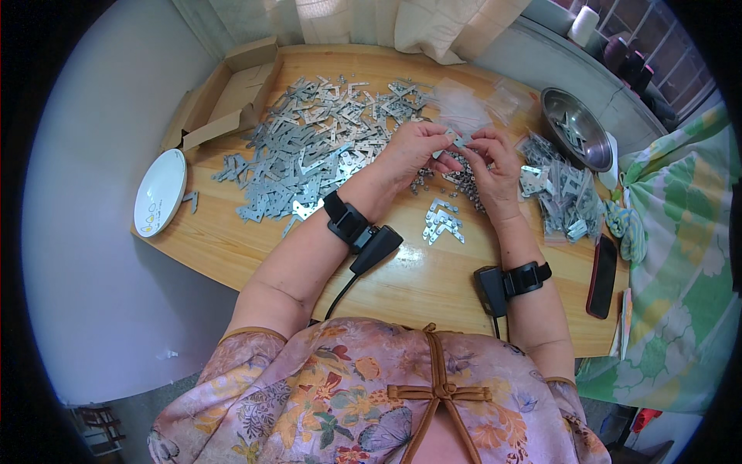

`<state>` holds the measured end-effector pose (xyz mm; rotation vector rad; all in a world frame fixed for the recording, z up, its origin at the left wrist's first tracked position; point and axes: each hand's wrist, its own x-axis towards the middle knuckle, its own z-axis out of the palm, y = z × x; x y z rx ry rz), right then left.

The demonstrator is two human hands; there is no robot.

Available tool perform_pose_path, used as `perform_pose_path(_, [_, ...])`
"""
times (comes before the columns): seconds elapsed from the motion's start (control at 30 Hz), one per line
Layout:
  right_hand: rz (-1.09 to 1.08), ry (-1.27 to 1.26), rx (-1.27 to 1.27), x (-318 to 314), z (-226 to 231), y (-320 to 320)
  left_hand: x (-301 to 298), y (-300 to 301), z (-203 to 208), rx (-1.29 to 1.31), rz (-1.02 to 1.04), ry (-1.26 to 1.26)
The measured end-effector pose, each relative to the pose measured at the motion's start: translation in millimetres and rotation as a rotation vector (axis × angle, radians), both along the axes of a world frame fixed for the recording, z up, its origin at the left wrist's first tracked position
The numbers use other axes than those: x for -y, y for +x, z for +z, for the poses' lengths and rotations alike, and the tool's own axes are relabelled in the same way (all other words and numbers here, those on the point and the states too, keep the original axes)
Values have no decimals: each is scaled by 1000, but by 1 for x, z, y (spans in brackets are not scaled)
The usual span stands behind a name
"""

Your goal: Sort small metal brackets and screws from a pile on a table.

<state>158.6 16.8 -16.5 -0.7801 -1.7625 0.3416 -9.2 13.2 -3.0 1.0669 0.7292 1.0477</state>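
Observation:
Above the middle of the wooden table, my left hand (pixel 417 151) and my right hand (pixel 498 166) meet fingertip to fingertip. Both are closed on a small silvery metal bracket (pixel 459 142), partly covered by the fingers. Below them lies a heap of small screws (pixel 466 179), partly hidden by my hands. Nearer to me, several L-shaped corner brackets (pixel 443 224) form a small group. A large loose pile of flat metal brackets (pixel 309 155) spreads to the left of my left hand, partly behind my forearm.
At the back left sits an open cardboard box (pixel 232 97); a white plate (pixel 161 193) rests at the left edge. Rightward are filled plastic bags (pixel 572 203), a steel bowl (pixel 550 116) with brackets, and a phone (pixel 602 277). Clear bags (pixel 461 104) lie beyond my hands.

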Motion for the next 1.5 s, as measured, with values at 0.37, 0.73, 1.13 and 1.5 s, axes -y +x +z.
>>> perform_pose_path(0.37, [-167,-149,286,-2,-7,9,-4,-5,-4,-21,135,-71])
perform_pose_path(0.73, [-162,93,765,3,1,6,-9,-3,-10,19,78,-76])
perform_pose_path(1.13, [-195,128,708,-1,-6,7,-4,-1,-4,-15,186,60])
perform_pose_path(1.5, [-176,-1,128,-8,-14,6,-5,-2,-8,-242,118,14])
